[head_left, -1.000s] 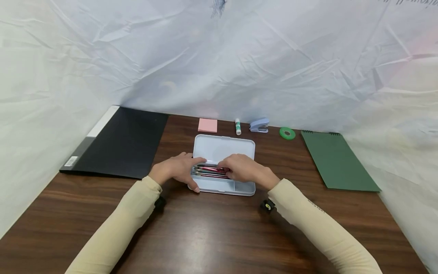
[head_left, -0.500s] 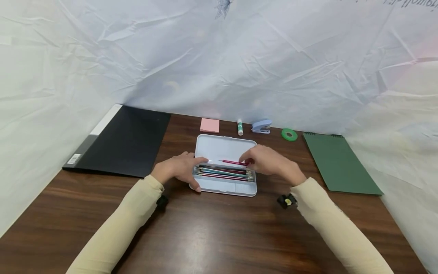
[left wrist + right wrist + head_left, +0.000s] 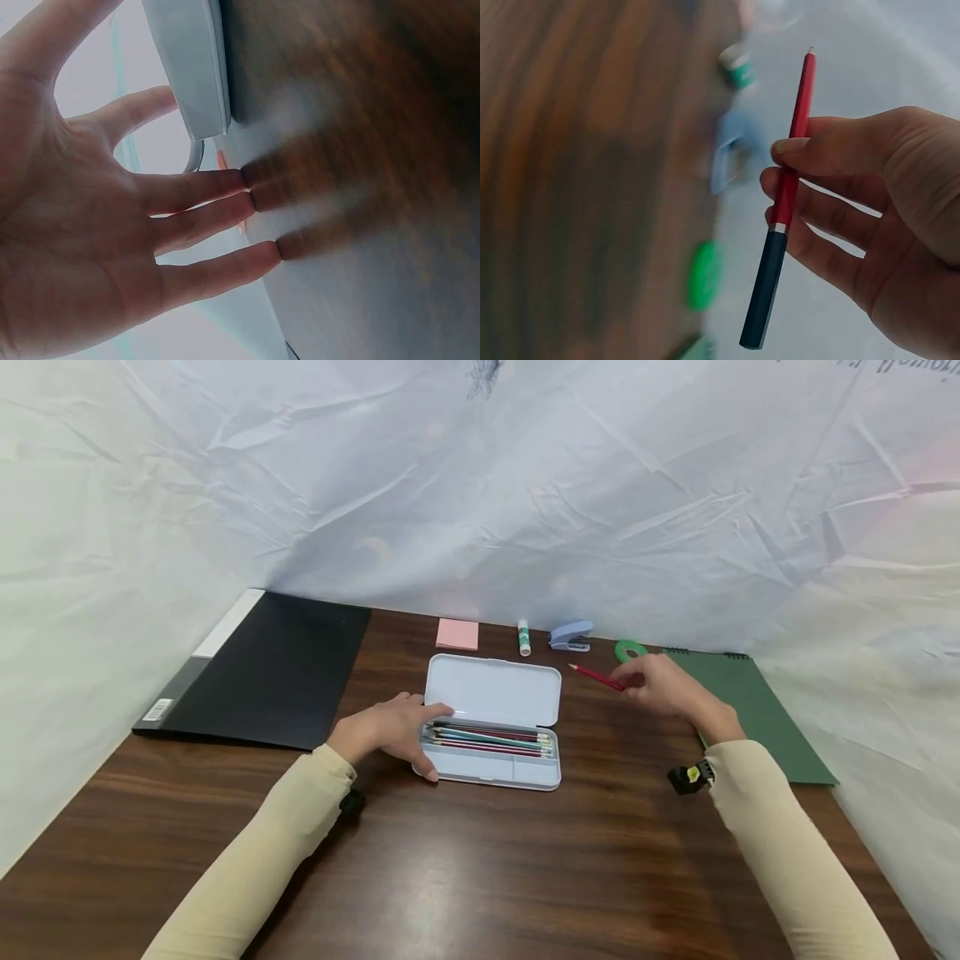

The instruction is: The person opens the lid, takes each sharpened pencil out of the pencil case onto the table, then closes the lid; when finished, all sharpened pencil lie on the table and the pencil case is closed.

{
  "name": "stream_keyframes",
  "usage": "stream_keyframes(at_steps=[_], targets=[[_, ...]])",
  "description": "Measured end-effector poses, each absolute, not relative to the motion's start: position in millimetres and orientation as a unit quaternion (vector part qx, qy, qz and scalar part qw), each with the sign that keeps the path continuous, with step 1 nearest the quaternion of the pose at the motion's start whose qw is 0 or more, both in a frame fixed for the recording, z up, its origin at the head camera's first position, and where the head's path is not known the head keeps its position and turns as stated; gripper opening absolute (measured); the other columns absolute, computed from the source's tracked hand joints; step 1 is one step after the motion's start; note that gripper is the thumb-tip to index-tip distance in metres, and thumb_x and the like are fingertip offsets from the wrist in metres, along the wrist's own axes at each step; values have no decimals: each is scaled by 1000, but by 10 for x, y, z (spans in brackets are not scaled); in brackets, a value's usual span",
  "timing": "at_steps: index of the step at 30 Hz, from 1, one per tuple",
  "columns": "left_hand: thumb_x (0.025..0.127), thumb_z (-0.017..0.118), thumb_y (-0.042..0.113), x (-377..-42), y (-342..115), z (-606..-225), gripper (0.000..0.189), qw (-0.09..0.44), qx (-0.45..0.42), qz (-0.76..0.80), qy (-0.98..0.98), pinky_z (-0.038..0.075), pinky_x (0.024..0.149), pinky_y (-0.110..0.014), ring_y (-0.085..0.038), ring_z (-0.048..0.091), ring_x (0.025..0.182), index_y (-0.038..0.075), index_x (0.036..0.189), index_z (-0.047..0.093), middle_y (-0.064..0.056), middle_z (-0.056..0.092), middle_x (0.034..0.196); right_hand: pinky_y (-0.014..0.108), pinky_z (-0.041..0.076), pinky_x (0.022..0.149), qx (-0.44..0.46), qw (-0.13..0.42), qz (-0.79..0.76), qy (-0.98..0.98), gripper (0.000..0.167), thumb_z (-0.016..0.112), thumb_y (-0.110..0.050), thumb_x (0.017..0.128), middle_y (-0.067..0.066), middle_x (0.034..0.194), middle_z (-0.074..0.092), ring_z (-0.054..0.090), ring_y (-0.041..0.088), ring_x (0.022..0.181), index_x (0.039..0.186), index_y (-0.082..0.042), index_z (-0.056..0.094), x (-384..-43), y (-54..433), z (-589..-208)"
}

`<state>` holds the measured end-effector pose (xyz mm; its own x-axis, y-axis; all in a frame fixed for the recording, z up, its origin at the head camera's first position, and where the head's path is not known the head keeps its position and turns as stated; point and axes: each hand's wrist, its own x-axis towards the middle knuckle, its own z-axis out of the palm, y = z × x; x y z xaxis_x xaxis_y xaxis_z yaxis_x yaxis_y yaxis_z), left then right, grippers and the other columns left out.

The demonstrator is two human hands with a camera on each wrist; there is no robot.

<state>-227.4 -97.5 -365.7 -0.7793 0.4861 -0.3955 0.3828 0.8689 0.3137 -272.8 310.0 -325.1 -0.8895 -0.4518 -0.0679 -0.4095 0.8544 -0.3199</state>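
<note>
In the head view, a pale pencil case (image 3: 493, 687) lies with its lid laid back, several pencils (image 3: 491, 740) side by side in its long compartment. My left hand (image 3: 393, 729) rests at the case's left end, thumb at the front corner and index finger over the inner edge. The left wrist view shows its other fingers (image 3: 202, 281) extended, tips down on the table. To the right of the case, my right hand (image 3: 663, 685) pinches a red pencil (image 3: 802, 97) with a dark blue end, held above the table, its sharpened tip pointing left.
A black folder (image 3: 262, 672) lies at the left. Along the back are pink sticky notes (image 3: 457, 634), a glue stick (image 3: 523, 639), a blue stapler (image 3: 570, 637) and green tape (image 3: 628, 649). A green spiral pad (image 3: 765, 718) lies at the right, partly behind the right arm.
My right hand has lifted the red pencil out of the case and carried it right, over the table near the green tape. The left hand has stayed at the case.
</note>
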Motion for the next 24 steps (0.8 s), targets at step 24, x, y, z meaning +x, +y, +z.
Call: stream_keyframes(at_steps=[24], targets=[[73, 85, 53, -2231, -941, -3607, 100, 237, 231, 108, 937, 38, 110, -58, -36, 31, 146, 28, 156, 35, -17, 35, 158, 54, 53, 85, -214, 98, -157, 959, 22, 63, 9, 87, 19, 107, 71, 65, 38, 102, 105, 1, 73, -2840, 3416, -3774]])
